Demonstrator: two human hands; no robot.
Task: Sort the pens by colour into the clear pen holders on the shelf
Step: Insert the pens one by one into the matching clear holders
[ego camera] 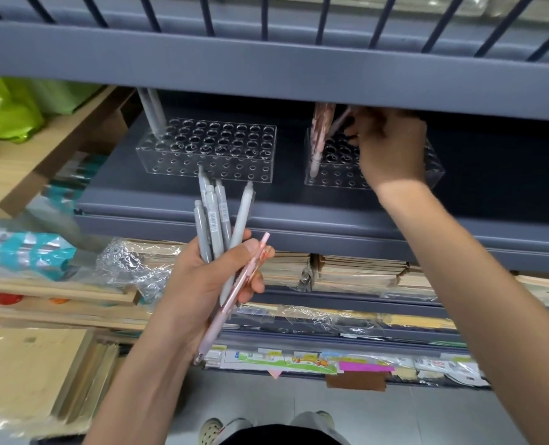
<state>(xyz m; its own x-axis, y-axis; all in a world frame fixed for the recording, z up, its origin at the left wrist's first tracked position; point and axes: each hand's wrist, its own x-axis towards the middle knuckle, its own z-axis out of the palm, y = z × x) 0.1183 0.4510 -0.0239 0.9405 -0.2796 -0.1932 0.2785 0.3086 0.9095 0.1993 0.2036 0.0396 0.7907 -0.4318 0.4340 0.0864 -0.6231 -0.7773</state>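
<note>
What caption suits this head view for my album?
Right hand holds a pink pen at the right clear holder; left hand grips grey pens and a second pink pen.

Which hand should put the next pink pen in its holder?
Right. The right hand is at the pink-pen holder; the left hand grips the grey pens and a spare pink pen.

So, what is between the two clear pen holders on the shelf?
Nothing: the head view shows only bare grey shelf between the left holder and the right holder.
</note>
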